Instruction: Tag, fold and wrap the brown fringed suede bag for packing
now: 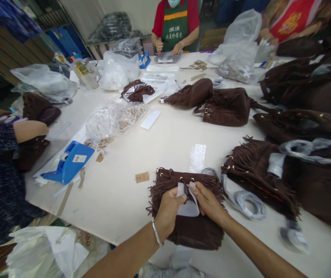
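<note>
A brown suede fringed bag (188, 227) lies on the white table (159, 154) right in front of me. Both my hands rest on top of it. My left hand (168, 210), with a silver bangle at the wrist, pinches the left edge of a small white paper piece (187, 206). My right hand (209, 202) pinches the same paper piece from the right, fingers closed on it. A tan paper tag (142, 177) lies just left of the bag and a small clear sleeve (197, 158) lies behind it.
A blue tape dispenser (69, 162) stands at left, beside a person's arm (29, 131). Clear plastic bags (113, 119) lie mid-table. More brown fringed bags (226, 106) sit at centre and pile up at right (299, 173). A person in a green apron (175, 27) works at the far edge.
</note>
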